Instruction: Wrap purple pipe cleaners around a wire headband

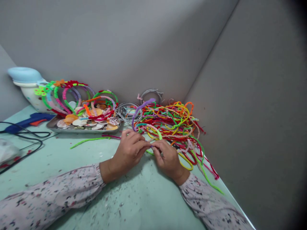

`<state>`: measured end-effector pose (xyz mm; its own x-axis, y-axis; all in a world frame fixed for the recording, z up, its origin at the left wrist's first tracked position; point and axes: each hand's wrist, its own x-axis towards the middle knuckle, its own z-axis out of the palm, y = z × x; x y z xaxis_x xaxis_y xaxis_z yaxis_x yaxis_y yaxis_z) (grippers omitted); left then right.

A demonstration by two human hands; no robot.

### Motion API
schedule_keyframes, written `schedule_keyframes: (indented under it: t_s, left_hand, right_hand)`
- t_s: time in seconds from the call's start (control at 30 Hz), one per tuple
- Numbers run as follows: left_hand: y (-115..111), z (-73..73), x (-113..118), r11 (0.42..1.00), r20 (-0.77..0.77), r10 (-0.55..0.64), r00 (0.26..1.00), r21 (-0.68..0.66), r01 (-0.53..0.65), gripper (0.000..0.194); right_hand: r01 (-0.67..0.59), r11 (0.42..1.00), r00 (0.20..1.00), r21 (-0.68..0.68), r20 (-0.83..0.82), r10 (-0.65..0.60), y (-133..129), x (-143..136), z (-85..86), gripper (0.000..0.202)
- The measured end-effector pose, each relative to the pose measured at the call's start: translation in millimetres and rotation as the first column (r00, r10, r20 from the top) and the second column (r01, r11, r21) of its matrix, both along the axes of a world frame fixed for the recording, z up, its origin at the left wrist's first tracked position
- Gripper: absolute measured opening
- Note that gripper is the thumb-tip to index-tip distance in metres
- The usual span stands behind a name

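A purple pipe cleaner [134, 115] curves up from behind my left hand [130, 148], which is closed on it with the fingertips pinched. My right hand [168, 157] pinches at the same spot, where a bit of purple shows between the two hands. A stretch of pipe cleaner in teal, pink and light green [158, 131] arcs just behind the fingers; whether it is joined to the purple one I cannot tell. Beyond the hands lies a big tangled heap of coloured pipe cleaners [172, 119].
A metal tray [83, 130] of shells stands at the left with several pipe-cleaner rings [69, 95] on it. Coiled grey wire [151, 93] leans by the wall. Further left are a blue glue gun [26, 123], black cable [35, 137] and a white cup with blue lid [26, 75].
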<state>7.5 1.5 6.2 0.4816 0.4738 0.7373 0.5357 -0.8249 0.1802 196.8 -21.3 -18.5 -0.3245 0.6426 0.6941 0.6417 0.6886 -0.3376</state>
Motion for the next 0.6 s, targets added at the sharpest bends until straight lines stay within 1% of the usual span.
schedule_keyframes:
  t_s: [0.3,0.6]
  left_hand:
    - [-1.2,2.4,1.8,0.999,-0.034,0.013,0.999,-0.041,-0.014,0.011]
    - [-1.3,1.1,2.2,0.996,-0.05,0.036,0.998,-0.078,-0.04,0.012]
  right_hand:
    - [-0.008,0.999,1.0,0.033,-0.008,0.008,0.6,-0.9,0.0,0.018]
    - [0.015,0.999,1.0,0.029,0.009,-0.015,0.4,-0.3,0.0,0.017]
